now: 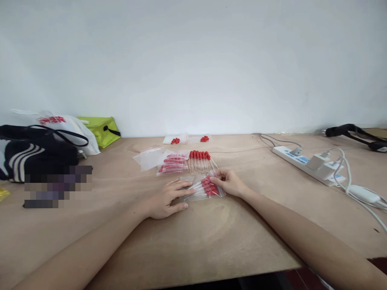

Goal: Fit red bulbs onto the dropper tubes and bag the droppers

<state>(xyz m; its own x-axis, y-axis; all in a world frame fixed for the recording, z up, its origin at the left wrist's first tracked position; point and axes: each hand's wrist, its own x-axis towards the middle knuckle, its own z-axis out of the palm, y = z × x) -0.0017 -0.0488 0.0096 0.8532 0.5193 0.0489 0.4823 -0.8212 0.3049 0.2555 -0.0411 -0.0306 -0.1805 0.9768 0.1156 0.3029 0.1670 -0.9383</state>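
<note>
A clear zip bag (198,196) lies flat on the table with several red-handled tools (210,186) inside, which look like small screwdrivers, handles toward the right. My left hand (167,200) rests with fingers spread, its fingertips on the bag's left part. With thumb and fingers closed, my right hand (230,182) pinches the bag's right end by the zip. Just beyond, loose red-handled screwdrivers (199,155) lie in a row, thin shafts toward me. To their left is a stack of filled bags (172,163), beside flat bags without visible contents (150,158).
Two bags with small red pieces (175,141) lie near the wall. On the right are a white power strip (305,164) with plugs and cables, and a black strap-like object (350,133). A dark striped bag (30,155) and a green bag (104,131) sit at left.
</note>
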